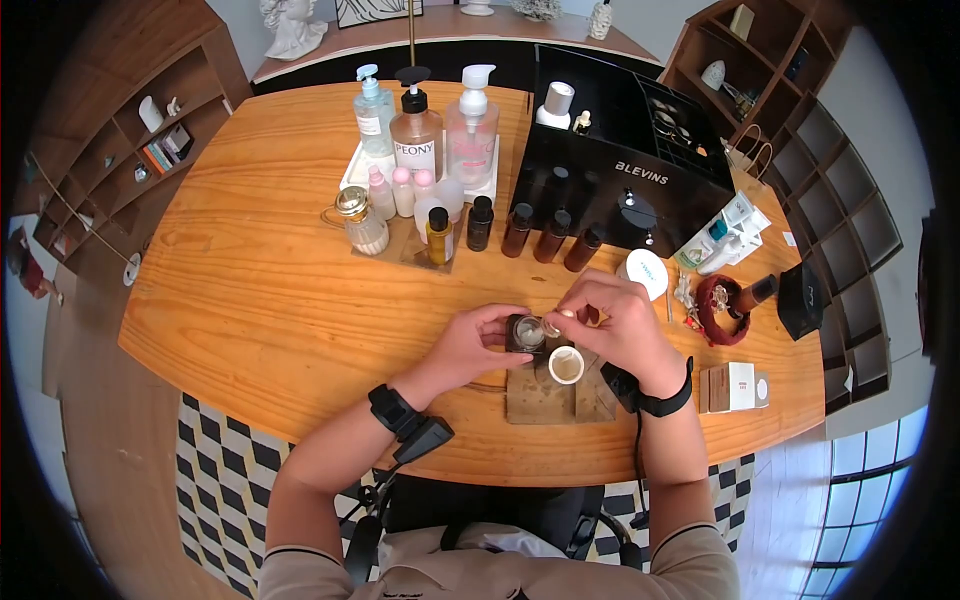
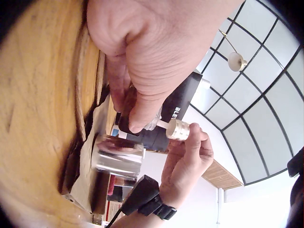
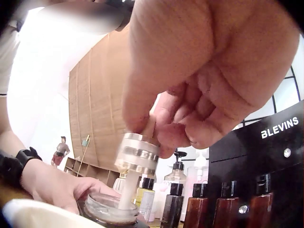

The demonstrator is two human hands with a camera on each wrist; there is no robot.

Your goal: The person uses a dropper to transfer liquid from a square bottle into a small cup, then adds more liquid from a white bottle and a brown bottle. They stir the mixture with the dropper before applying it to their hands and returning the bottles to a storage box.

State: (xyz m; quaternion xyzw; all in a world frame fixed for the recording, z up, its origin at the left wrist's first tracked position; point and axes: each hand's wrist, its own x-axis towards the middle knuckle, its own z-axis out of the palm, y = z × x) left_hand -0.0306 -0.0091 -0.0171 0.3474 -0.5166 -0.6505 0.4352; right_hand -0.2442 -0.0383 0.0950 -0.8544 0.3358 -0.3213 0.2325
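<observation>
My left hand (image 1: 462, 345) grips a small dark jar (image 1: 518, 342) with a clear glass rim, near the table's front edge. In the right wrist view the jar (image 3: 111, 211) is uncovered. My right hand (image 1: 628, 325) pinches a white-and-gold banded cap (image 3: 138, 154) between thumb and fingers. A pale stick (image 3: 128, 190) runs down from the cap, its lower end at the jar's mouth; the left wrist view shows this stick (image 2: 163, 124) too. Beside the jar stands a round container (image 1: 566, 365) with a white rim, shiny silver on its side (image 2: 118, 159).
Brown paper (image 1: 535, 400) lies beneath the containers. Pump bottles (image 1: 416, 135), a glass jar (image 1: 362, 225) and small dark bottles (image 1: 517, 232) stand behind, by a black BLEVINS box (image 1: 620, 170). To the right are a red bowl (image 1: 708, 325) and a small carton (image 1: 730, 388).
</observation>
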